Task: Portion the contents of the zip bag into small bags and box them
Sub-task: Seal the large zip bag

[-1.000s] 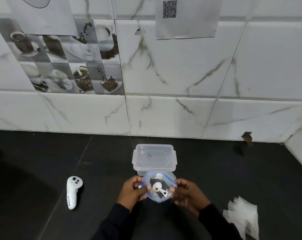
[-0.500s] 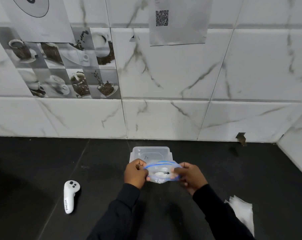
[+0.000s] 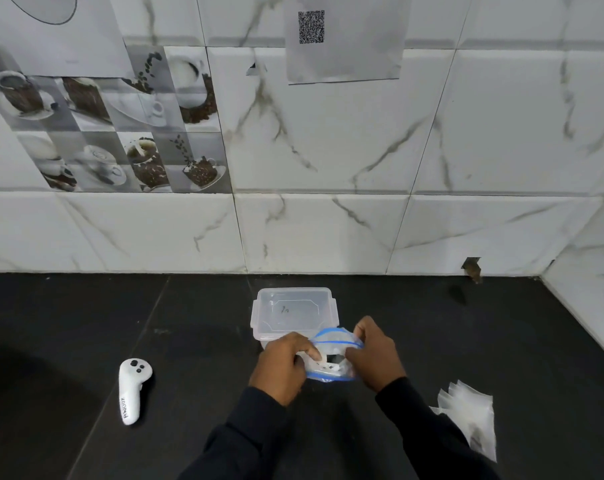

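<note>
A clear zip bag (image 3: 333, 353) with blue seal strips is held just above the dark counter, in front of a clear plastic box (image 3: 294, 312) with its lid on. My left hand (image 3: 282, 367) pinches the bag's left side, fingers reaching toward its mouth. My right hand (image 3: 375, 355) grips the bag's right edge. The mouth is spread apart; small white and dark pieces show inside. A stack of small clear bags (image 3: 468, 419) lies on the counter at the lower right.
A white handheld controller (image 3: 131, 389) lies on the counter to the left. The marble-tiled wall (image 3: 328, 220) stands just behind the box, and a side wall closes in at the far right.
The bag has been drawn nearer to me and lower, off the box's front. Its mouth is spread wider, and my left fingers have moved toward the opening.
</note>
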Motion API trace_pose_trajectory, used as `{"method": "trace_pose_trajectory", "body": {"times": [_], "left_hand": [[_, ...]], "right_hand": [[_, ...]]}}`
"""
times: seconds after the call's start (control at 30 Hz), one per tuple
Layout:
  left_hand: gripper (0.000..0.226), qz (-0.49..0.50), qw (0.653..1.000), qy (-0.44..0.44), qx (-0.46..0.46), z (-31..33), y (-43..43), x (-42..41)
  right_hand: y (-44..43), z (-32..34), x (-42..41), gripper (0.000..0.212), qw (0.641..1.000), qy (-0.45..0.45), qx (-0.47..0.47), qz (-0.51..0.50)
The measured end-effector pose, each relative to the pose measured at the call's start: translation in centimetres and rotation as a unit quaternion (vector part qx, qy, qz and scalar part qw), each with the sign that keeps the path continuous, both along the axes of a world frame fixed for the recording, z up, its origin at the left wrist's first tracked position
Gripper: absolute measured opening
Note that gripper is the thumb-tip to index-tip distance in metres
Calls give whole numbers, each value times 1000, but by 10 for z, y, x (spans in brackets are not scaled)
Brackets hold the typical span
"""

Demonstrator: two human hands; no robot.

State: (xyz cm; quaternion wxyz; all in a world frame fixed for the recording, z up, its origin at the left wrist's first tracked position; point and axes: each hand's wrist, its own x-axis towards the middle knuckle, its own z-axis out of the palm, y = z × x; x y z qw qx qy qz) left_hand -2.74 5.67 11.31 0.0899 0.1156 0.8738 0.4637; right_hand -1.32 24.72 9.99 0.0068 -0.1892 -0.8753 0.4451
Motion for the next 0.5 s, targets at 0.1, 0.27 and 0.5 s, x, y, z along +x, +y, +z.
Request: {"method": "trace_pose_trajectory", "body": {"times": [0.1, 0.27, 0.5], "left_hand": [[46, 45, 994, 55, -87, 0, 4, 6], [53, 37, 987, 102, -116, 3, -1, 11], [48, 19, 990, 100, -100, 12, -3, 16]], "right_hand": [[-8, -4, 8, 21, 999, 9, 33, -3], [-8, -1, 19, 28, 997, 32, 25, 65], [-32, 33, 34, 7, 950, 248, 129, 136]]}}
